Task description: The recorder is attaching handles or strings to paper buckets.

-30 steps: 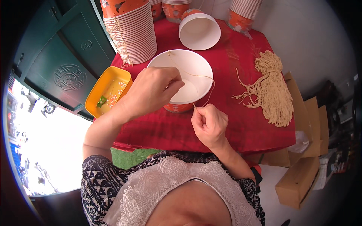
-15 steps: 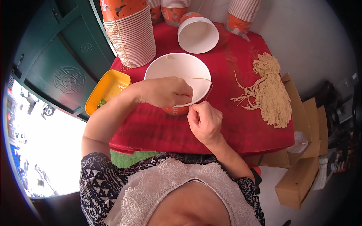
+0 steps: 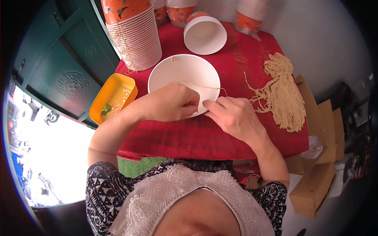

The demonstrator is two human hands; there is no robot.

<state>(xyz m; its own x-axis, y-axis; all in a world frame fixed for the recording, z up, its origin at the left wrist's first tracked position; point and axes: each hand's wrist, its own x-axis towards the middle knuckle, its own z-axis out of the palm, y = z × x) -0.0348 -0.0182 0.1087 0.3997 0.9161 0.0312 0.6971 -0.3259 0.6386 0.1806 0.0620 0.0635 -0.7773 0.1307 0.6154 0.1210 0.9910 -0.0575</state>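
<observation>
A round paper bucket (image 3: 159,74), white inside, stands tilted toward me near the front of the table. My left hand (image 3: 171,102) reaches over its near left rim, fingers curled together inside; whatever they pinch is hidden. At the near right rim, my right hand (image 3: 236,118) grips the bucket's edge, with its thumb over the inside. A thin beige cord (image 3: 210,87) runs across the inside of the bucket and over its right rim, down toward my right hand. On the far rim sits a small cord knot (image 3: 172,59).
A red cloth (image 3: 236,70) covers the table. Tall stacked paper buckets (image 3: 136,43) rise at the far left, one with cords hanging. A single bucket (image 3: 205,36) lies tipped behind. Left is a yellow tray (image 3: 132,84); right, a bundle of beige cords (image 3: 281,98). Cardboard boxes (image 3: 313,190) sit below.
My right hand has gone from a closed fist below the rim to gripping the rim with its thumb inside. My left hand stays at the bucket, which has shifted slightly left.
</observation>
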